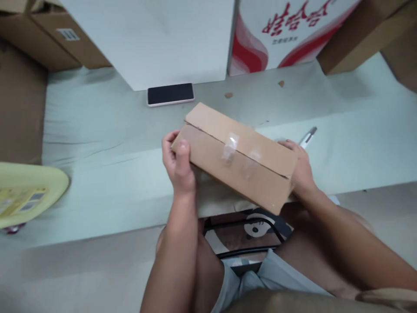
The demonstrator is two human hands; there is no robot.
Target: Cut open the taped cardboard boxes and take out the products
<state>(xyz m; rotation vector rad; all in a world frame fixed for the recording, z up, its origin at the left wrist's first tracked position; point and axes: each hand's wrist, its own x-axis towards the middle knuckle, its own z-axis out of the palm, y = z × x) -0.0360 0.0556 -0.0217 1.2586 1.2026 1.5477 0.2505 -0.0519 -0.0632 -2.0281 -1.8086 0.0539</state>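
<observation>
A brown cardboard box (211, 148) is held tilted above the near edge of the table. A seam runs along its upper face, crossed by clear tape (230, 147) near the middle. My left hand (181, 163) grips the box's left end, thumb on the upper face and fingers around the far side. At the right end, my right hand (301, 171) is wrapped around the corner, with part of its fingers hidden behind the box. Just beyond that hand, a white and grey utility knife (308, 138) lies on the table.
A phone (171, 94) lies by a large white box (176, 39). Behind stand a red-and-white printed carton (280, 48) and brown cartons (361, 39). A yellow-green bottle (32, 195) lies at the left. Cardboard scraps (229, 95) are on the pale green table cover (97, 117).
</observation>
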